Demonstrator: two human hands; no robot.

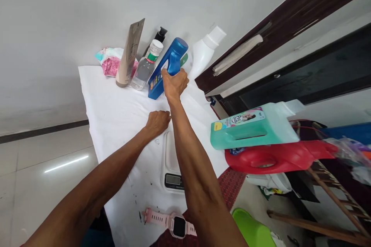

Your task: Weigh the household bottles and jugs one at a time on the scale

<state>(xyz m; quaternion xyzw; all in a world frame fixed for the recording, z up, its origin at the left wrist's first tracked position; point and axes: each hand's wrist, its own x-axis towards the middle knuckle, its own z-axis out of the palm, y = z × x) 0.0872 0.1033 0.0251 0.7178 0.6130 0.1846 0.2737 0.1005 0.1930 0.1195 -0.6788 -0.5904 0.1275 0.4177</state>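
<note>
My right hand (175, 84) is wrapped round a blue bottle (177, 48) with a blue cap, at the back of the white-clothed table. My left hand (158, 122) is closed in a fist low on the cloth, near the far end of a kitchen scale (173, 179); whatever is inside its fingers is hidden. The scale is white with a dark display, and my right forearm covers part of it. Left of the blue bottle stand a clear bottle (145, 70) with a white cap, a dark pump bottle (160, 35) and a beige tube (129, 56).
A white bottle (201, 56) stands back right; a pink-and-blue packet (111, 63) lies back left. At the right edge are a green liquid jug (252, 133) and a red jug (268, 158). A pink watch (177, 225) lies in front. The wall (72, 15) bounds the back.
</note>
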